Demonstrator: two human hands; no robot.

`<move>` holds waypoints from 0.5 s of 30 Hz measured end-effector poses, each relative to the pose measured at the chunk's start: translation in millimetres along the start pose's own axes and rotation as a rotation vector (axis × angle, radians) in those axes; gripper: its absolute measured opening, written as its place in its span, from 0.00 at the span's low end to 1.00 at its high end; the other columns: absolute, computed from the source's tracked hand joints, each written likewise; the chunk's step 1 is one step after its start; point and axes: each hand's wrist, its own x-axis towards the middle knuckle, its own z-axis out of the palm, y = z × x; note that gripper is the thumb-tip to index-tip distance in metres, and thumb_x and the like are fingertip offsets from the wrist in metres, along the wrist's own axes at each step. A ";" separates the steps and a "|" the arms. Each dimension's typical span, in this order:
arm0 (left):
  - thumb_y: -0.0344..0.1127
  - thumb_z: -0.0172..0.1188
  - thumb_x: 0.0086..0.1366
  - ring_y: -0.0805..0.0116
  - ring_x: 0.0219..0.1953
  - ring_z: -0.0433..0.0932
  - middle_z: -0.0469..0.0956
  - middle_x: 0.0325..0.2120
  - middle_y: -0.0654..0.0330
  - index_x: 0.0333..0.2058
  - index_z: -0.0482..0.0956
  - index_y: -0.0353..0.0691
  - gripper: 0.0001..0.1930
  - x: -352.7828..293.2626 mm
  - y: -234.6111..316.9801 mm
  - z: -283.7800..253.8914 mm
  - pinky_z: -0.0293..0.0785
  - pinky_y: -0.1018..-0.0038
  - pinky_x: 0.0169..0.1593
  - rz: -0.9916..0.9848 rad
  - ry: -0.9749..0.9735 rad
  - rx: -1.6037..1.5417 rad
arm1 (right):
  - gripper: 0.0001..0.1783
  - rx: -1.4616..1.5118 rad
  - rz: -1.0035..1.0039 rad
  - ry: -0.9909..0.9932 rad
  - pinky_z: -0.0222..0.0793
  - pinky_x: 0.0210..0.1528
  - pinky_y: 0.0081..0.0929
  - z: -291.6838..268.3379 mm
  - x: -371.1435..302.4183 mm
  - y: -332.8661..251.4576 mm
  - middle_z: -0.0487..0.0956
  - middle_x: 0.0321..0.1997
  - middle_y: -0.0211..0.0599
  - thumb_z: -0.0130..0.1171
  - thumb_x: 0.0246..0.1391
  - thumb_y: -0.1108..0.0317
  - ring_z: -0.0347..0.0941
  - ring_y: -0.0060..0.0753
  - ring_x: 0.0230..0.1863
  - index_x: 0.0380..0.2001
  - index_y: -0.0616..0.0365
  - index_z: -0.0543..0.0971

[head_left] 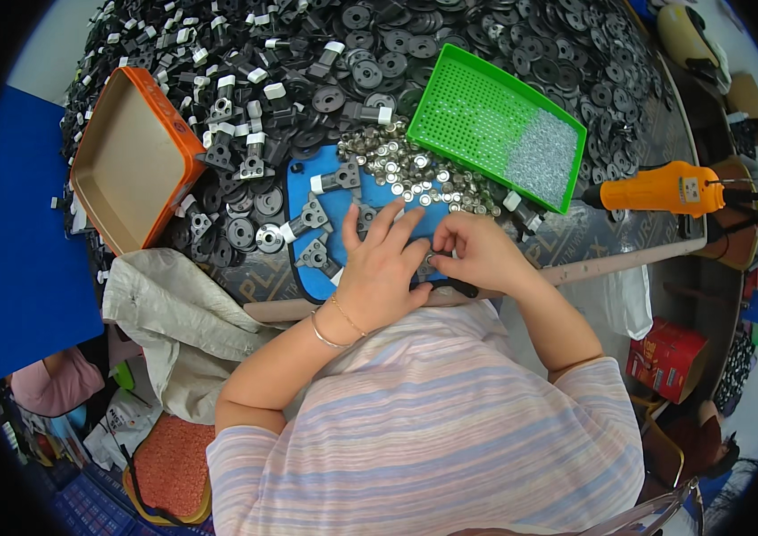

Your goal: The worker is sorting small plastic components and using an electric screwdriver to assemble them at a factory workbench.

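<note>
My left hand (381,268) lies over the blue mat (372,181) with its fingers spread, partly covering dark grey plastic parts. My right hand (482,253) is beside it, thumb and fingers pinched together low over the mat. What it pinches is too small and hidden to make out. Left of my left hand lie grey brackets with white ends, one bracket (310,217) near its fingers and another bracket (315,256) nearer the wrist. Small silvery round caps (410,172) are heaped just beyond my fingers.
A green perforated tray (464,107) holding tiny silvery pieces stands beyond my right hand. At the left leans an orange box (184,143). Black discs (366,73) and white-tipped parts (223,94) pile up behind. An orange power screwdriver (660,189) is at right.
</note>
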 end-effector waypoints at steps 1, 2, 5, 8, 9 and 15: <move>0.43 0.70 0.38 0.57 0.61 0.57 0.66 0.54 0.58 0.37 0.78 0.45 0.24 -0.5 -0.4 -0.8 0.37 0.42 0.61 -0.003 -0.011 0.001 | 0.10 -0.001 -0.001 0.000 0.61 0.23 0.17 -2.1 -0.1 -0.9 0.70 0.23 0.28 0.67 0.38 0.71 0.65 0.16 0.21 0.24 0.59 0.75; 0.44 0.70 0.38 0.56 0.62 0.57 0.66 0.54 0.59 0.40 0.77 0.46 0.26 -1.2 -0.9 -1.9 0.36 0.42 0.61 -0.006 -0.023 0.002 | 0.09 0.015 0.007 0.039 0.61 0.23 0.17 -6.7 -0.8 -2.4 0.70 0.23 0.28 0.66 0.39 0.72 0.65 0.16 0.22 0.25 0.60 0.75; 0.45 0.71 0.38 0.56 0.62 0.57 0.66 0.54 0.58 0.42 0.77 0.46 0.28 -5.0 -2.0 -10.6 0.36 0.43 0.61 -0.030 0.000 -0.019 | 0.07 -0.042 -0.012 0.089 0.65 0.26 0.22 -17.0 1.4 0.0 0.72 0.26 0.31 0.64 0.41 0.74 0.70 0.24 0.24 0.27 0.58 0.78; 0.46 0.71 0.39 0.54 0.61 0.57 0.66 0.54 0.58 0.43 0.76 0.47 0.29 -11.8 -10.4 -19.9 0.36 0.44 0.61 -0.065 0.045 0.019 | 0.06 -0.361 -0.119 -0.016 0.71 0.32 0.32 -19.3 2.2 2.5 0.75 0.32 0.33 0.61 0.44 0.70 0.75 0.36 0.31 0.29 0.52 0.81; 0.46 0.70 0.39 0.55 0.61 0.56 0.66 0.54 0.58 0.42 0.76 0.46 0.28 -14.2 -13.1 -23.2 0.36 0.44 0.61 -0.072 0.065 0.038 | 0.06 -0.422 -0.121 -0.038 0.71 0.34 0.34 -17.5 3.5 1.5 0.75 0.33 0.32 0.61 0.45 0.69 0.75 0.37 0.32 0.29 0.51 0.81; 0.44 0.69 0.42 0.55 0.61 0.56 0.66 0.54 0.58 0.40 0.78 0.46 0.23 -22.1 -28.8 -35.0 0.36 0.44 0.61 -0.178 0.142 0.089 | 0.06 -0.507 -0.132 -0.091 0.70 0.35 0.35 -20.1 10.4 -5.0 0.75 0.34 0.33 0.60 0.47 0.67 0.75 0.40 0.33 0.30 0.51 0.82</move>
